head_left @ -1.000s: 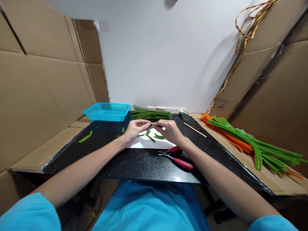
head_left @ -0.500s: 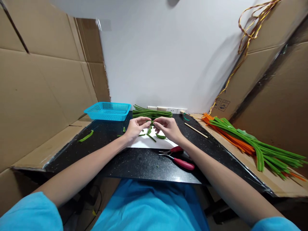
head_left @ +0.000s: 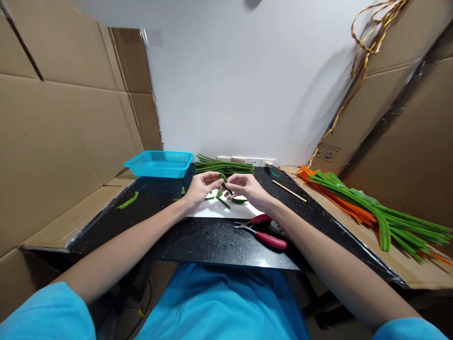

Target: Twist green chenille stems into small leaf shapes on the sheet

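Note:
My left hand (head_left: pixel 201 187) and my right hand (head_left: pixel 248 188) meet above a white sheet (head_left: pixel 226 211) on the black table (head_left: pixel 198 238). Both pinch a short dark green pipe cleaner piece (head_left: pixel 224 180), bent into a loop between the fingertips. Several cut green pieces (head_left: pixel 239 200) lie on the sheet under my hands. Red-handled pliers (head_left: pixel 264 232) rest on the table just in front of my right wrist.
A blue basket (head_left: pixel 159 163) stands at the back left, a bundle of dark green stems (head_left: pixel 222 166) behind my hands. Green and orange stems (head_left: pixel 368 208) lie on cardboard at the right. A wooden stick (head_left: pixel 288 191) and a stray green piece (head_left: pixel 128 200) lie on the table.
The green piece between my fingertips was straight and is now bent into a loop. My hands have stayed in place.

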`<state>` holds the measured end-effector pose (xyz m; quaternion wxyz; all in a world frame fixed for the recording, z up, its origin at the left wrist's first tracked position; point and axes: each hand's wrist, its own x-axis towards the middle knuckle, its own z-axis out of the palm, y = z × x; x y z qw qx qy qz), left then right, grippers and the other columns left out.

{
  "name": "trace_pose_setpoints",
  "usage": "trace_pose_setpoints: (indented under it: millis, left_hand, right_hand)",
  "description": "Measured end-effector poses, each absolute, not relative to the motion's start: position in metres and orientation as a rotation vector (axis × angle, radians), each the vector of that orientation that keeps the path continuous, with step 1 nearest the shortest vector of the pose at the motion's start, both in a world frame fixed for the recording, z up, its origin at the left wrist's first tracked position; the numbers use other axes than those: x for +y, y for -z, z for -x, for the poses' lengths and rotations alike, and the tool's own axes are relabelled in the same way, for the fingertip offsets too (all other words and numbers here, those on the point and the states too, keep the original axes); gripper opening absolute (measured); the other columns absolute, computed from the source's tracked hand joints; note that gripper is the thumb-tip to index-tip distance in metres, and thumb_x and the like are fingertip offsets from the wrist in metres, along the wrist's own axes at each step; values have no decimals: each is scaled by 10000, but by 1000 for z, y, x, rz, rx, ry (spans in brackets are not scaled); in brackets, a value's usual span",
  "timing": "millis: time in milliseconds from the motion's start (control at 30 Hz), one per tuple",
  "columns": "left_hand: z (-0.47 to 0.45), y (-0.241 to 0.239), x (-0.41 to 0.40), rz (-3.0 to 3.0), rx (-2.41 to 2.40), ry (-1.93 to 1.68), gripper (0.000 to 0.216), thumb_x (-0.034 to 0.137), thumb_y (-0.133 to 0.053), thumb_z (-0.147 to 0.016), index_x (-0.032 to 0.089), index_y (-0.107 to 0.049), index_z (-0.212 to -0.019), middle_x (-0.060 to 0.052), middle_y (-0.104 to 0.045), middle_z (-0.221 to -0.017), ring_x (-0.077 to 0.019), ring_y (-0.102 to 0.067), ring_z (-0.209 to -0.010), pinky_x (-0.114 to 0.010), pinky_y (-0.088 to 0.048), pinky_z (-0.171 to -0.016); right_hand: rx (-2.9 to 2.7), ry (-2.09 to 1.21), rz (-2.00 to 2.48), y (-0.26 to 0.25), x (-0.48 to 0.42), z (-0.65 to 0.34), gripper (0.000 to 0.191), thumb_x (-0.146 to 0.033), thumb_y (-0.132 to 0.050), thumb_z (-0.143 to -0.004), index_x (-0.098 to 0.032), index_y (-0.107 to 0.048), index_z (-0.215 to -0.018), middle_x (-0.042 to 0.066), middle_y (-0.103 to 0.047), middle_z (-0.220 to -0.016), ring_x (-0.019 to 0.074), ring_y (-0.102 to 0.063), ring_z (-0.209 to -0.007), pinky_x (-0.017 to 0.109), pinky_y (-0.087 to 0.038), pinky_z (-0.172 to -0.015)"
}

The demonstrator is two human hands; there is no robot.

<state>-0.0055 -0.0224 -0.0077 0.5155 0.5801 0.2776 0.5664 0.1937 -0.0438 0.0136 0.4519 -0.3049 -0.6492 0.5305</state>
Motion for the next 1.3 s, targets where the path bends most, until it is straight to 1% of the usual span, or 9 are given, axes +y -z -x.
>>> trace_pose_setpoints:
  millis: [167,267,433,567,700,867,933,1067,1300]
  left_hand:
    - [6,8,-20,-1415,686,-1383,503,413,-997,-587,128,-762,-928,-78,-789,-881,-203,-727,-802,-362,-597,-787]
    - [8,7,-20,-1445,716,-1373,499,423,-995,-590,124,-766,-918,-82,-786,-870,-196,-721,-763,-361,-593,-765]
    - [8,5,-24,-1495,726,-1355,476,425,-986,-604,128,-775,-911,-77,-774,-866,-177,-701,-757,-326,-572,-730]
    - [8,5,-27,-1527,713,-1361,471,395,-976,-635,134,-776,-972,-60,-754,-854,-177,-694,-791,-315,-560,-746]
    - [7,4,-30,-1528,694,-1297,471,389,-959,-674,130,-770,-1019,-79,-769,-919,-180,-701,-814,-320,-556,-769]
    - [7,3,-31,-1532,606,-1238,462,364,-961,-677,135,-776,-1032,-106,-792,-989,-206,-729,-902,-350,-569,-861]
    - [8,3,-31,-1519,602,-1235,470,351,-973,-656,133,-770,-1020,-97,-790,-932,-204,-734,-852,-358,-579,-841]
    - [9,2,-33,-1475,624,-1251,501,340,-1000,-603,133,-742,-979,-30,-736,-763,-170,-700,-668,-340,-591,-712]
    - [6,3,-36,-1451,632,-1256,555,305,-1035,-517,132,-712,-934,-18,-719,-735,-165,-685,-648,-325,-599,-666]
  right_hand:
    - [-1696,-1190,805,-14,-41,-196,409,-515,-887,-746,-132,-796,-859,79,-759,-822,170,-702,-727,309,-611,-689]
    - [-1756,-1104,828,-15,-42,-196,414,-509,-892,-732,-125,-793,-855,68,-740,-776,175,-697,-702,317,-610,-670]
    - [-1825,-981,831,-19,-47,-194,368,-482,-861,-766,-135,-761,-834,45,-709,-715,163,-675,-643,297,-582,-627]
    - [-1826,-1012,815,-19,-48,-192,334,-462,-832,-779,-145,-727,-803,34,-689,-721,152,-653,-660,277,-566,-619]
    - [-1800,-1056,800,-16,-47,-191,262,-392,-797,-791,-152,-693,-808,16,-663,-700,142,-636,-648,258,-548,-593]
    - [-1751,-1072,785,-15,-50,-188,233,-341,-805,-769,-169,-648,-778,3,-649,-649,132,-607,-575,249,-523,-539]
    - [-1748,-1073,773,-16,-51,-188,250,-357,-816,-772,-173,-647,-775,3,-650,-639,129,-599,-563,245,-514,-527]
    - [-1765,-1093,746,-16,-52,-188,326,-424,-859,-757,-179,-645,-763,10,-669,-642,139,-618,-570,259,-530,-540]
    - [-1723,-1152,702,-11,-55,-187,405,-505,-882,-756,-173,-650,-774,23,-703,-632,159,-677,-570,287,-564,-605]
